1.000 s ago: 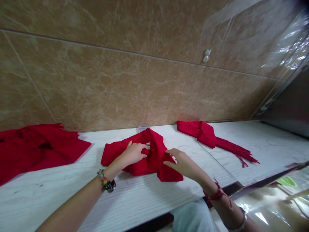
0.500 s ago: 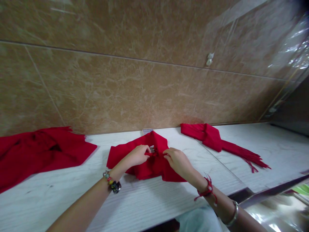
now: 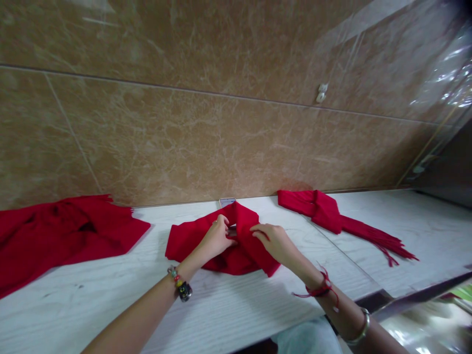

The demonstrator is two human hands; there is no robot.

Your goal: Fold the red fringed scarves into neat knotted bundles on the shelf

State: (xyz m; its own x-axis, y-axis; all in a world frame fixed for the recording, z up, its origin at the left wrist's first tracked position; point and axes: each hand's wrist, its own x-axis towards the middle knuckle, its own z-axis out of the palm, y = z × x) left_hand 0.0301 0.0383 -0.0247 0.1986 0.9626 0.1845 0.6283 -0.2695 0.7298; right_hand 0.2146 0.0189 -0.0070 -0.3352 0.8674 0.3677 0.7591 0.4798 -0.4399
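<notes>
My left hand and right hand both pinch folds of the middle scarf, meeting at its centre. Three red pieces: this one under my fingers, a knotted fringed scarf off right, a loose red heap far left. All lie on a white wood-grain counter against a brown marble-tiled wall.

Soft matt cloth in the red scarf, without shine. Pale matt wood-grain, lightly ribbed, on the countertop; glossy polished stone look on the wall tiles. Shiny metal for the bangle.
</notes>
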